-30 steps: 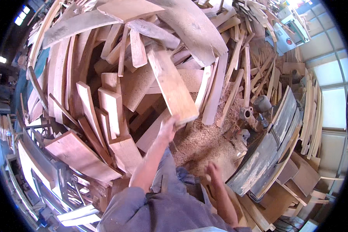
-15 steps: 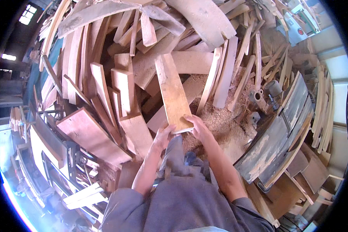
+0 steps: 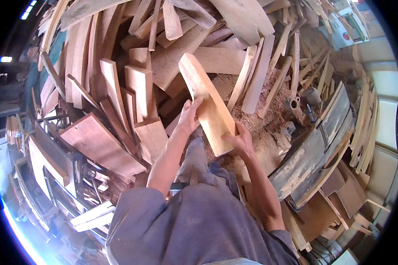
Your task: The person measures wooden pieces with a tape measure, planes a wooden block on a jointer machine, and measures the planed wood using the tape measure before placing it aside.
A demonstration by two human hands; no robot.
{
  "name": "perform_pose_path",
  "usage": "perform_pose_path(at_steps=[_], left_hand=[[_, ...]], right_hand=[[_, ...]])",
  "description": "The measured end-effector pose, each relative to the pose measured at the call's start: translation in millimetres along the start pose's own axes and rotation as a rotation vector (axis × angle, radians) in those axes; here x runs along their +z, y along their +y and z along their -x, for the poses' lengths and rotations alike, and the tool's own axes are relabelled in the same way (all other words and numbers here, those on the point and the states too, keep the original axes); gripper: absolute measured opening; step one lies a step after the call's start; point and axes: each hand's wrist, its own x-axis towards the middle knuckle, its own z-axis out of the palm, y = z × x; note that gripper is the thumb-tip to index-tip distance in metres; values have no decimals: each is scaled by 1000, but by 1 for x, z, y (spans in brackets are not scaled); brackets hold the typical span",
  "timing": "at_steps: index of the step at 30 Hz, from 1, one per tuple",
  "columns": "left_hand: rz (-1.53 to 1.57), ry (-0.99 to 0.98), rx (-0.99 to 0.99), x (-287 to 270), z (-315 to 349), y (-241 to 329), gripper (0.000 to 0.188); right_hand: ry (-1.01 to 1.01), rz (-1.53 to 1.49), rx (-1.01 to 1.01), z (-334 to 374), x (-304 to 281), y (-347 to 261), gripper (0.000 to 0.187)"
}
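Observation:
A pale yellowish wooden board (image 3: 206,104) is held up in front of me, its far end pointing away and slightly left. My left hand (image 3: 191,115) grips its left edge about halfway along, thumb lying on the wood. At the near end my right hand (image 3: 240,139) clasps the right edge, thumb on top and the other fingers hidden beneath. Two faces of the board show, so it is tilted. Under and beyond it lies a heap of loose boards (image 3: 174,66).
A wide reddish board (image 3: 102,143) leans at the left, beside upright offcuts (image 3: 138,86). Sawdust (image 3: 263,132) covers the ground right of my hands. Further right are a metal machine part (image 3: 292,104) and a weathered grey panel (image 3: 307,154). Long strips (image 3: 366,126) lean by the right wall.
My left hand has slid from the board's near end up to its middle. The board has turned and tilted, showing a side face. My right hand has moved slightly right with the near end.

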Motion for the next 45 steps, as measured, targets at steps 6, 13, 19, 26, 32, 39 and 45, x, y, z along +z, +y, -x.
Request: perform_pose_path(at_steps=[6,13,19,26,32,39,45], left_hand=[[155,-80,-263,16,-31,-62,60],[287,-361,-347,88,15,-86,59],[136,-460,-385,138,61,-91,67],[16,-608,-383,187,132,-129,71],[-207,-725,-391,225,169,-203,59],[-470,-773,-283,245,185,-295,60],[-664,-795,-410,269,179,-328,49]], right_hand=[[159,522,-137,71,-9,3,62],[552,649,-347,153,-12,10,73],[705,145,-230,249,-26,104,45],[621,116,445,390,47,303,33],[830,-410,330,436,111,398,28],[702,-1075,303,452,60,351,35],[950,-934,169,430,92,353,28]])
